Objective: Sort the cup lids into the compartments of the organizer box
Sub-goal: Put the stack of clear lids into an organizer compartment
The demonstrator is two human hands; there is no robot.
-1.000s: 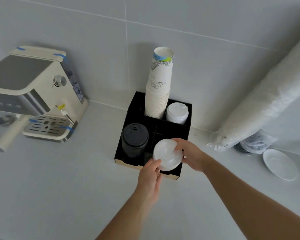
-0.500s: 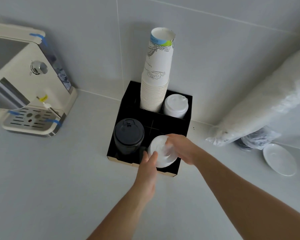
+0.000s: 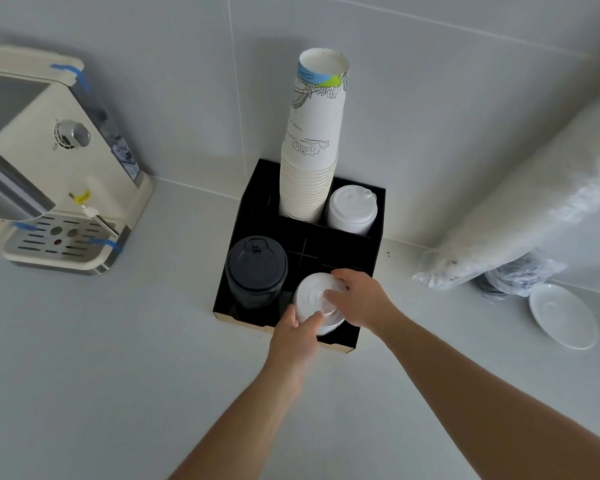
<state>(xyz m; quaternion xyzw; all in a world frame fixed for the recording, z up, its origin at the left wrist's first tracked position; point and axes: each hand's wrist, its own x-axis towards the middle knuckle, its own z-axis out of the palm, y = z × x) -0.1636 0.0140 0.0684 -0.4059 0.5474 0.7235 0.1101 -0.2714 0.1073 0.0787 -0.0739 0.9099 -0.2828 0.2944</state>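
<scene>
In the front right compartment of the black organizer box [image 3: 368, 233]: stack of white lids [image 3: 314, 301], top faces up and tipped slightly toward the camera, stack axis near upright. Gripped on its near-left side by the left hand [image 3: 293, 336], on its far-right edge by the right hand [image 3: 359, 297]. Beside it, front left: black lids [image 3: 256, 268]. Behind: paper cups [image 3: 310, 161], more white lids [image 3: 352, 209].

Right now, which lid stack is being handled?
The white lid stack in the front right compartment; both hands grip it. The black stack and rear white stack stand untouched.
</scene>
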